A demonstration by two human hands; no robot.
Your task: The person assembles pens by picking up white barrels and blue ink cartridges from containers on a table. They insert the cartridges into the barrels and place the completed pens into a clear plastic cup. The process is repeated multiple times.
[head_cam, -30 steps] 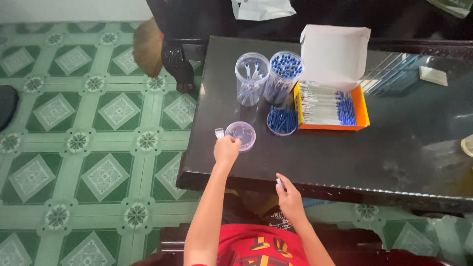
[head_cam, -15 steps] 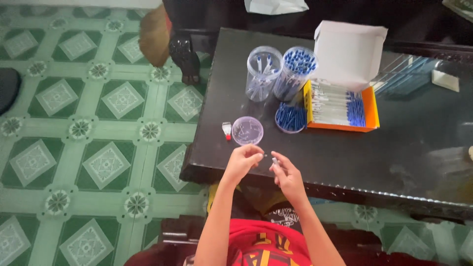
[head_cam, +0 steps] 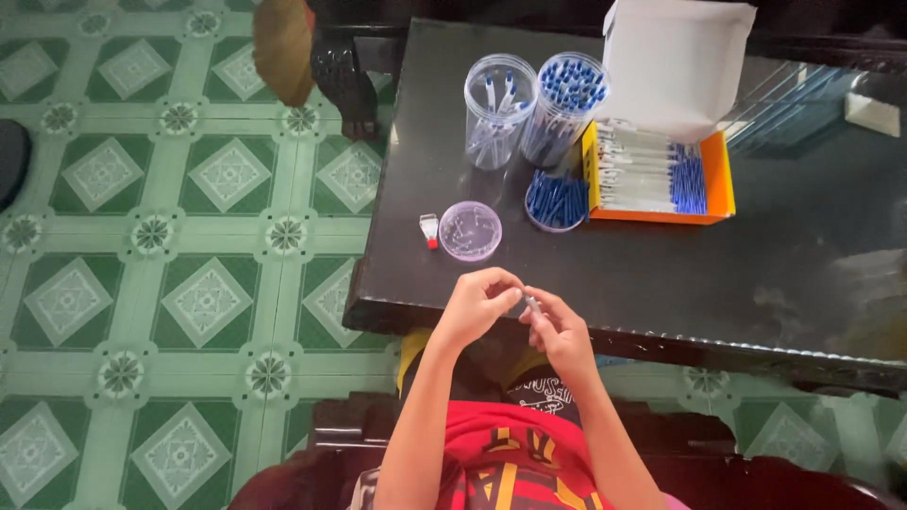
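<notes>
- At the counter's [head_cam: 661, 283] near edge, left hand [head_cam: 475, 304] and right hand [head_cam: 557, 331] now together, where a second ago apart, left up by the shallow dish [head_cam: 470, 229]
- Small pale pen part [head_cam: 532, 304] pinched between both grips, fingertips narrow around it, above the edge
- Dish and small red-tipped piece [head_cam: 430, 229] just beyond, untouched
- Two clear jars [head_cam: 501, 118], round lid of blue caps [head_cam: 557, 200] and orange box [head_cam: 661, 175] farther back
- Bare dark counter to the right, green tiled floor [head_cam: 170, 236] left
</notes>
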